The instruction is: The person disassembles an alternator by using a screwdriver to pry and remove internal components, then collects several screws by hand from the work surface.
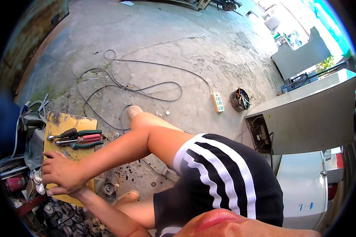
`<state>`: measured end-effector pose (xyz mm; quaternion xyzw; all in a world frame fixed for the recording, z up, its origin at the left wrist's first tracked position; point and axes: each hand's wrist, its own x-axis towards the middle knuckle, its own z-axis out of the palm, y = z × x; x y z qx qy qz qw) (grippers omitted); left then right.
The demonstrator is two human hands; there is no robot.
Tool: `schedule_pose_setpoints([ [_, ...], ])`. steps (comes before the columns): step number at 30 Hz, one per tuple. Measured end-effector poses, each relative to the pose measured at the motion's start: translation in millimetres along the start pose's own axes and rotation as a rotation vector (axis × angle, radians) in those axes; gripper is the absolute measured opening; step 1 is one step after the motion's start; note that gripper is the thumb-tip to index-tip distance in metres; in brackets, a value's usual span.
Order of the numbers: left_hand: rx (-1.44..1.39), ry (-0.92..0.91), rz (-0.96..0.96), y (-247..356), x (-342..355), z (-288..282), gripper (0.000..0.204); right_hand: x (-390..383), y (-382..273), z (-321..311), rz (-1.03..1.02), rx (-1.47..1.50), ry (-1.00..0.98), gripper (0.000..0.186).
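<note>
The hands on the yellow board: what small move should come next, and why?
Probably the upper hand should reach up the yellow board for the pliers or the red-handled screwdriver. Both hands rest stacked at the board's lower edge and seem to hold no tool, while the tools lie free just beyond the fingers.

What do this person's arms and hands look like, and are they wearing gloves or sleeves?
Both arms are bare along all that shows, with no sleeves in view. The left hand wears no glove, and no ring, watch or band is visible. The right hand cannot be made out apart from it.
</note>
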<state>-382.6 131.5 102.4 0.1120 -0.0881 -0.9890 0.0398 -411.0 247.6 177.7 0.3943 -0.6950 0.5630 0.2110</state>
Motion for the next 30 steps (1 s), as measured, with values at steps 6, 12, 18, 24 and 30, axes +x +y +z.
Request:
schedule_pose_setpoints([
  [6,-0.433,-0.225,-0.163,-3.2,-11.9,18.5,0.042,56.3,1.9,-60.5,-0.023,0.278,0.211,0.037],
  [12,-0.712,-0.256,-0.042,-10.6,-33.6,63.5,0.044,61.9,48.6,-134.1,0.239,-1.011,-0.066,0.053],
  [18,-0.853,-0.307,-0.085,-6.8,-42.1,77.5,0.037,93.5,41.4,-193.8,0.548,0.199,-0.328,0.053],
  [24,-0.703,-0.316,0.094,8.4,-48.8,64.0,0.043,94.6,34.4,-181.4,-0.033,-0.373,0.176,0.024],
  [30,-0.65,-0.26,0.198,19.5,-45.9,64.6,0.051,85.1,38.0,-178.4,-0.023,0.346,0.257,0.027],
])
